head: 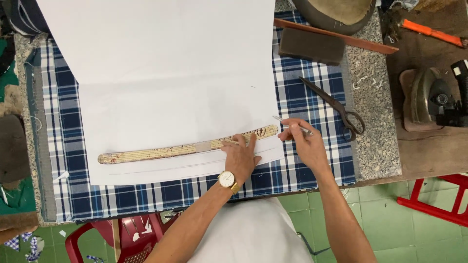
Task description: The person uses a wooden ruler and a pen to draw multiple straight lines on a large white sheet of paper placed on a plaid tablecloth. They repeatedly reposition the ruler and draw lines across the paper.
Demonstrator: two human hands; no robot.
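A large white paper sheet (165, 73) lies over blue-and-white plaid fabric (312, 97) on the table. A long curved wooden ruler (161, 152) rests across the sheet's lower part. My left hand (240, 155), with a gold watch on its wrist, presses flat on the ruler's right portion. My right hand (304, 141) holds a thin pen (291, 124) pinched in its fingers just past the ruler's right end, at the paper's right edge. Faint drawn lines run below the ruler.
Dark scissors (336, 106) lie on the plaid to the right. A brown block (311, 46) and a wooden strip (341, 36) sit at the back. An iron (431, 100) stands on the right table. Red plastic stools (434, 199) stand on the green floor.
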